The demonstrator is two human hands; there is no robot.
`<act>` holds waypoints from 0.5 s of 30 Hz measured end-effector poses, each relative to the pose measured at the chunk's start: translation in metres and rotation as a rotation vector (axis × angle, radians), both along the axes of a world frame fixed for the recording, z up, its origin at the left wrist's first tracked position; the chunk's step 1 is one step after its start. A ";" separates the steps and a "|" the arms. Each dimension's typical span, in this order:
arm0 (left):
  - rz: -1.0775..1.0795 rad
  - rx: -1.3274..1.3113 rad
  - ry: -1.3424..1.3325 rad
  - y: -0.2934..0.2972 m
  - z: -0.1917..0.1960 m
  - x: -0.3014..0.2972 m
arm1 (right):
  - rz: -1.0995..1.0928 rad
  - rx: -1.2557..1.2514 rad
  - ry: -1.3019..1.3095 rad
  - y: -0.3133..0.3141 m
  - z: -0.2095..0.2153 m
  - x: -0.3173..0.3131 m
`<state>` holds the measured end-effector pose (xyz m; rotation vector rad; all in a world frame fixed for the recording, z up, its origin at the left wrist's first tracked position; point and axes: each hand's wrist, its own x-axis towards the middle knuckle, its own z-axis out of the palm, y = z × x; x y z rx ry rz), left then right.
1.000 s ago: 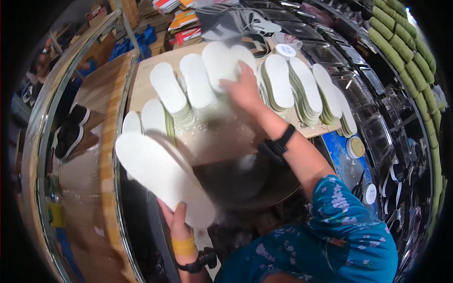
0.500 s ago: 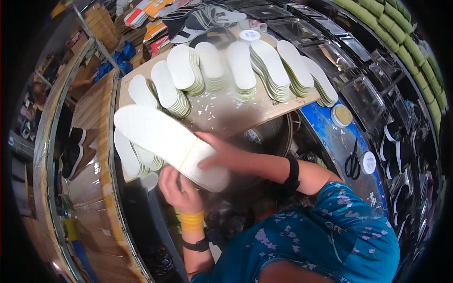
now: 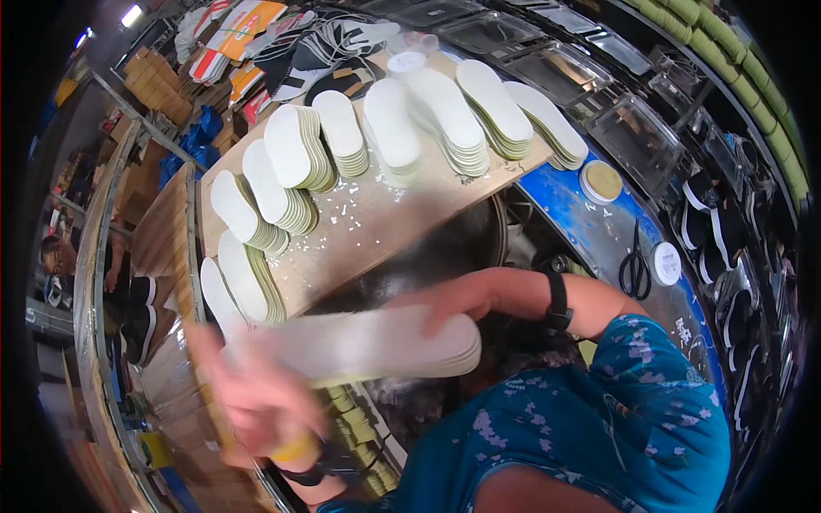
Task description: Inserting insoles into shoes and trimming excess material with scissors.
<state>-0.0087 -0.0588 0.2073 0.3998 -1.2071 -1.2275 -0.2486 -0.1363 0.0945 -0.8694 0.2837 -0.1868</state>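
A stack of white shoe insoles (image 3: pixel 368 346) is held flat between both hands, close to my body. My left hand (image 3: pixel 256 398), motion-blurred, grips its left end. My right hand (image 3: pixel 453 295) rests on the top right end; a black watch (image 3: pixel 558 301) is on that wrist. Beyond them a wooden board (image 3: pixel 376 227) carries several fanned stacks of white insoles (image 3: pixel 291 154).
A blue table edge (image 3: pixel 590 231) on the right holds black scissors (image 3: pixel 634 269) and two round lids (image 3: pixel 603 181). Clear plastic bins (image 3: pixel 633 128) line the far right. Another person (image 3: pixel 60 256) sits at far left beside black-and-white shoes (image 3: pixel 137 312).
My right hand came back from the stacks on the board to the insole stack. The stack turned from slanted to level and moved nearer my body; the left hand is blurred.
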 end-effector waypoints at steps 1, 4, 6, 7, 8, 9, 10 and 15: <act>-0.141 -0.003 0.548 -0.025 0.021 0.004 | 0.035 0.015 0.002 -0.004 -0.007 -0.010; 0.065 -0.077 0.349 -0.057 -0.010 0.073 | 0.135 0.072 0.039 0.011 -0.007 -0.017; 1.092 -0.008 -0.094 -0.074 -0.032 0.084 | 0.129 0.003 0.100 0.017 -0.006 -0.028; 1.089 -0.010 -0.083 -0.080 -0.046 0.089 | 0.077 -0.008 0.088 0.014 -0.013 -0.038; 1.073 -0.003 -0.320 -0.079 -0.061 0.098 | 0.074 -0.013 0.096 0.006 -0.012 -0.051; 1.065 0.014 -0.565 -0.076 -0.074 0.105 | -0.070 -0.004 0.054 -0.006 -0.002 -0.061; 1.062 0.128 -0.557 -0.071 -0.087 0.093 | -0.215 0.009 0.014 -0.016 0.011 -0.063; 0.442 -0.073 -1.203 -0.062 -0.171 0.021 | -0.908 0.079 -0.122 -0.130 0.077 -0.009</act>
